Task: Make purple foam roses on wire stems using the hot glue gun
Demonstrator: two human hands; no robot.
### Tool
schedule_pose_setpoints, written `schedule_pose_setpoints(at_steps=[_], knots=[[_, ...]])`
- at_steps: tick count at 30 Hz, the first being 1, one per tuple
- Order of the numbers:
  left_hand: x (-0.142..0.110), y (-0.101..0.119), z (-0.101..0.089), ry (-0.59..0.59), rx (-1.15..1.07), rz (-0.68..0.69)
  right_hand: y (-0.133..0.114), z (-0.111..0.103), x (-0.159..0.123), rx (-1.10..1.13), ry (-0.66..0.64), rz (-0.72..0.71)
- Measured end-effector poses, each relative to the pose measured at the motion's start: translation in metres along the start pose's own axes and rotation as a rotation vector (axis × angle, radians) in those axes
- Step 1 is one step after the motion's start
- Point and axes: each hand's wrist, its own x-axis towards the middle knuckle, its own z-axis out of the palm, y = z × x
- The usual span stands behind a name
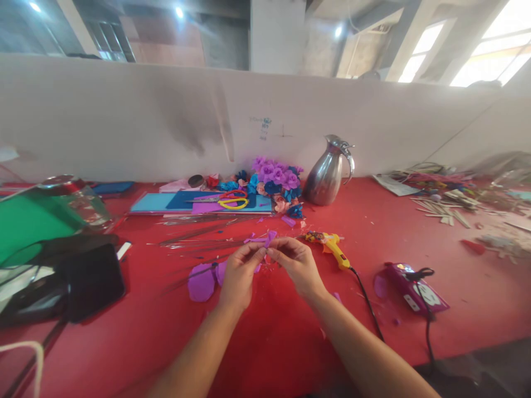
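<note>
Both my hands meet over the middle of the red table. My left hand point(244, 272) and my right hand point(299, 265) pinch a small strip of purple paper point(270, 237) between thumbs and fingertips. Its upper end sticks up above the fingers; the lower part is mostly hidden. Beside my left hand lie cut purple paper pieces point(201, 283), partly covered by that hand. To the right of my right hand rests a yellow hot glue gun point(337, 251), its nozzle end pointing left and its black cord running toward the front.
Behind my hands, scissors point(232, 200) lie on coloured paper sheets point(155, 203). Purple paper flowers point(276, 172) and a steel jug point(326, 174) stand by the wall. A power strip point(417, 290) lies right, a black tablet-like object point(97, 282) left. Thin wires point(199, 235) are scattered left of centre.
</note>
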Motion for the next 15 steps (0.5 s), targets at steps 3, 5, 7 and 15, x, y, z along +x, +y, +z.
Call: schedule_pose_setpoints(at_steps=[3,5,7,15], knots=[[0.0,0.0008,0.0004,0.0,0.037,0.004,0.0002,-0.0001,-0.0006,-0.029,0.006,-0.018],[-0.0005,0.0014,0.0008,-0.004,0.065,0.009,0.0005,-0.0005,-0.0008,-0.041,-0.003,-0.034],[-0.001,0.0014,0.001,0.003,0.087,0.015,0.0011,-0.001,-0.0009,-0.049,-0.014,-0.048],[0.0005,-0.0038,-0.0028,0.05,0.174,0.081,0.0055,-0.0017,-0.0043,-0.168,-0.007,-0.152]])
